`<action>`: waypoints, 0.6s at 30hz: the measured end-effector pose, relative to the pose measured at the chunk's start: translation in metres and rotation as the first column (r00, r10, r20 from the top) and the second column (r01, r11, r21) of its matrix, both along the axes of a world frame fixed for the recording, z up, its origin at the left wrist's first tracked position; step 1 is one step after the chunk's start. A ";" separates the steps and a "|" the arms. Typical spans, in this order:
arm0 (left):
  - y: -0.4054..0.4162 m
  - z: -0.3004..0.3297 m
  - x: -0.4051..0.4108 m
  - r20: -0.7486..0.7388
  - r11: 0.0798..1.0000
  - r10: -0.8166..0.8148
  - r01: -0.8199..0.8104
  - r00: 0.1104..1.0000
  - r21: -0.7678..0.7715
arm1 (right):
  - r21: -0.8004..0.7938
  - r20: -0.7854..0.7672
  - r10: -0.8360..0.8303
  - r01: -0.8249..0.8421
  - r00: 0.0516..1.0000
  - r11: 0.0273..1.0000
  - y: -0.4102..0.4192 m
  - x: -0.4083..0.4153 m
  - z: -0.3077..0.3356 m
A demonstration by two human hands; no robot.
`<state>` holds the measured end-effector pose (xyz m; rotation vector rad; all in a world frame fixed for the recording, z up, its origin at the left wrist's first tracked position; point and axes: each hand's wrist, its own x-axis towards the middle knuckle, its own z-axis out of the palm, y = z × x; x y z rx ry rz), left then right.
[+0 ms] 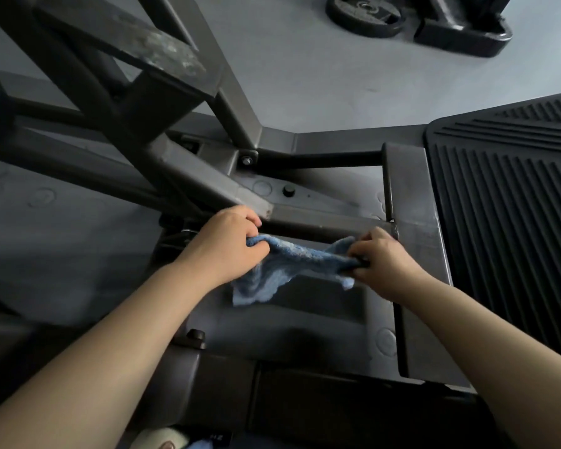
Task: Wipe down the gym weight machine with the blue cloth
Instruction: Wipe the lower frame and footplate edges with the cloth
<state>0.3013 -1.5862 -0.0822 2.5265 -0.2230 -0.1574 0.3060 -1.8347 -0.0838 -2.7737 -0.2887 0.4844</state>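
My fingertips are hidden in the soft blue terry cloth (292,264). My left hand (227,246) grips 1 bunched end, my right hand (381,257) pinches the other, and the cloth stretches between them just above the dark grey steel frame of the weight machine (188,176). A ribbed black rubber mat (512,202) lies right. A black weight plate (366,14) on the pale grey floor (305,76) is cut off up top.

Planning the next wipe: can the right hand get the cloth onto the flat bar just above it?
Probably yes. The right hand grips one end of the blue cloth right beside the flat bar, with nothing between them; the left hand holds the other end.
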 end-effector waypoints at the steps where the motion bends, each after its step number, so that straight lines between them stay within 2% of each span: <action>1: -0.002 0.000 0.001 -0.035 0.999 0.034 -0.034 0.999 -0.004 | 0.000 0.068 -0.051 0.051 0.996 0.999 0.000 0.001 -0.001; 3: -0.010 0.000 0.003 -0.085 0.992 0.126 -0.125 0.988 0.024 | 0.078 0.114 -0.185 0.177 0.976 0.981 0.002 0.001 -0.006; 5: -0.022 -0.001 0.005 -0.109 0.978 0.208 -0.208 0.972 0.016 | 0.231 0.008 -0.385 0.373 0.923 0.898 0.011 0.000 -0.012; 6: -0.030 -0.001 0.005 -0.128 0.974 0.220 -0.224 0.967 -0.022 | 0.335 -0.119 -0.484 0.493 0.867 0.803 0.017 -0.002 -0.016; 8: -0.044 -0.001 0.009 -0.156 0.969 0.202 -0.220 0.967 -0.110 | 0.490 -0.406 -0.566 0.694 0.718 0.528 0.030 -0.004 -0.021; 9: -0.049 0.001 0.012 -0.155 0.970 0.182 -0.203 0.971 -0.136 | 0.516 -0.471 -0.578 0.740 0.666 0.432 0.031 -0.002 -0.021; 10: -0.053 0.004 0.018 -0.138 0.973 0.160 -0.180 0.977 -0.146 | 0.535 -0.469 -0.600 0.749 0.648 0.391 0.029 0.003 -0.020; 14: -0.067 0.013 0.058 -0.033 0.971 0.154 -0.157 0.988 -0.180 | 0.567 -0.258 -0.729 0.710 0.634 0.417 -0.002 0.033 0.003; 18: -0.093 0.016 0.099 0.136 0.993 -0.001 0.016 0.991 -0.113 | 0.437 -0.051 -0.804 0.737 0.592 0.516 -0.030 0.038 0.003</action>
